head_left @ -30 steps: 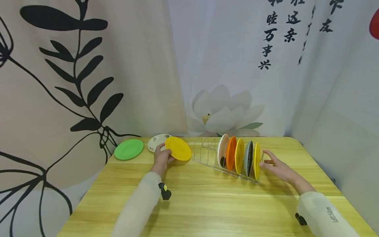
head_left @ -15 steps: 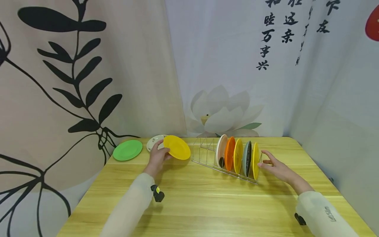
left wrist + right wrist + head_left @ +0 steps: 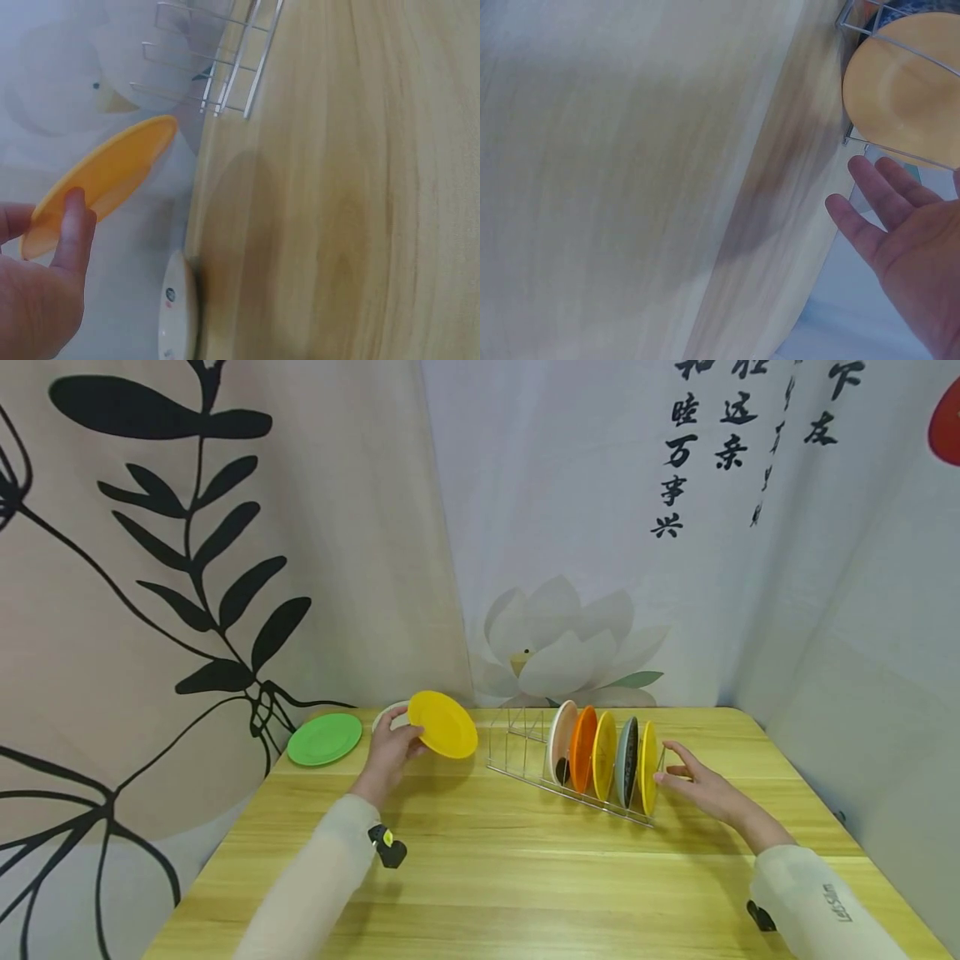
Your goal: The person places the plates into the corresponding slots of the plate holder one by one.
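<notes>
My left hand [image 3: 390, 753] pinches the near-left rim of a yellow plate [image 3: 444, 725], which is raised off the table and tilted. In the left wrist view, the plate [image 3: 112, 172] shows nearly edge-on, with a finger along its face. A white patterned plate [image 3: 177, 307] lies below, mostly hidden behind the left hand in the head view. At the right end of a wire dish rack [image 3: 525, 774], my right hand [image 3: 701, 785] rests its thumb and forefinger against the end wire, beside a yellow plate [image 3: 649, 768]. Its other fingers [image 3: 855, 225] extend loosely.
Upright in the rack stand a pale pink plate [image 3: 561, 739], an orange plate [image 3: 582, 747], another yellow plate [image 3: 604, 756] and a dark patterned plate [image 3: 630, 764]. A green plate [image 3: 325, 739] lies at the table's [image 3: 525, 877] back left. A printed curtain [image 3: 360, 527] hangs behind.
My left hand has moved a little left and up, raising the yellow plate and tilting it more steeply. The right hand keeps its place at the rack's end.
</notes>
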### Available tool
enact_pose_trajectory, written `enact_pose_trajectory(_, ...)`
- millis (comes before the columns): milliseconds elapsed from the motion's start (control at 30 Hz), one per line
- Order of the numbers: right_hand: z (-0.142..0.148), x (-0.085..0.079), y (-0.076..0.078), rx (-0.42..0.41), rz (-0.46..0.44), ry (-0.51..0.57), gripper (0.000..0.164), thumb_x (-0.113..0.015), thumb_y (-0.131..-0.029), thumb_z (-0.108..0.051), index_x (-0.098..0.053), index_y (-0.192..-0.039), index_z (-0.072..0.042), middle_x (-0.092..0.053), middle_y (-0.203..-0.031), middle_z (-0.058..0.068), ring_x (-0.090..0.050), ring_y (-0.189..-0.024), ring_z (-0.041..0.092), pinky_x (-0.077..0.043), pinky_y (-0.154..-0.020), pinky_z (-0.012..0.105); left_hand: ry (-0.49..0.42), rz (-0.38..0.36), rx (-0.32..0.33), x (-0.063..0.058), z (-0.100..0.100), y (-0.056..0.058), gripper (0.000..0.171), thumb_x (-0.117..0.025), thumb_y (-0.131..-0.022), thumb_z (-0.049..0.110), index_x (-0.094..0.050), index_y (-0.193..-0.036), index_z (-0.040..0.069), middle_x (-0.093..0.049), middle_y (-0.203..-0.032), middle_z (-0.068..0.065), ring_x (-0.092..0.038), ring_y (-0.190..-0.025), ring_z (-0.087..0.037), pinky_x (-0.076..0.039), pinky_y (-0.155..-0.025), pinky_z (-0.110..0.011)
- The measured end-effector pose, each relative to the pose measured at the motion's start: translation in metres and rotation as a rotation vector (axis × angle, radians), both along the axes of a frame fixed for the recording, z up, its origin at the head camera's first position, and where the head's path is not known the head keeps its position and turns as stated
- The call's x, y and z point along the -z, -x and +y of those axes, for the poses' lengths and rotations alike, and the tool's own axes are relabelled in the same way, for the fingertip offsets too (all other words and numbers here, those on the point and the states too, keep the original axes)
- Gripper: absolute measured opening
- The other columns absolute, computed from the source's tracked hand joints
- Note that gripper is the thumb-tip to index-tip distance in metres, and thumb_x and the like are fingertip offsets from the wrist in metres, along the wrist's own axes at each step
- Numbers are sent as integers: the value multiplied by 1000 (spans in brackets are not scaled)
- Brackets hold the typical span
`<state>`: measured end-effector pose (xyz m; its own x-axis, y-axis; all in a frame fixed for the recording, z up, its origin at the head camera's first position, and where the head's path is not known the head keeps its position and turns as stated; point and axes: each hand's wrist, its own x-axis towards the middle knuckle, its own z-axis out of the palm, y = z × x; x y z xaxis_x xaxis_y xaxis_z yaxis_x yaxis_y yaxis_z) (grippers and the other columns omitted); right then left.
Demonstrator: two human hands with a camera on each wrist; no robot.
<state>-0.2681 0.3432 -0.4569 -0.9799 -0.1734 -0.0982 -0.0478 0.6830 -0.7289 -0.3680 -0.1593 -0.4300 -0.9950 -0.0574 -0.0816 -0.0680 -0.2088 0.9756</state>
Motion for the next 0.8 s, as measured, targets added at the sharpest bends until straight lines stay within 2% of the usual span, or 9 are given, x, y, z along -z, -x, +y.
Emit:
enact_pose_trajectory(267, 0, 0, -1, 3, -1, 5, 81, -50, -102, -44, -2, -160, -13, -34, -146, 39, -40, -129, 57, -39, -97, 70, -14, -8, 10, -17, 2, -2, 60, -60, -95, 1, -34, -147, 16, -58, -124, -19, -67, -91, -22, -56, -91, -38)
enact_pose_trajectory(433, -1, -1, -1, -2, -2, 0, 81, -50, -102, -45, -2, -160, -13, -34, -146, 39, -40, -128, 57, -39, -96, 70, -36, -1, 35, -34, 0, -6, 58, -60, -96, 0, -35, -147, 14, -56, -130, -22, -66, -101, -29, -50, -99, -45)
enact_pose_trajectory(600, -1, 0, -1, 0, -3, -1, 82, -50, -102, -47, -2, -160, -13, -34, -146, 39, -40, -128, 57, -39, -97, 70, -22, 36, 32, -37, 3, -1, 59, -62, -95, 4, -35, -147, 16, -57, -129, -20, -67, -102, -28, -51, -97, -44)
enact_pose_trajectory(800, -1, -1, -1, -7, 6, 12, 81, -50, -102, -44, -3, -160, -13, -34, -146, 39, -40, -129, 56, -39, -97, 70, 13, 70, 30, -46, 12, 0, 57, -62, -95, 4, -37, -145, 16, -60, -122, -19, -67, -98, -27, -57, -89, -39)
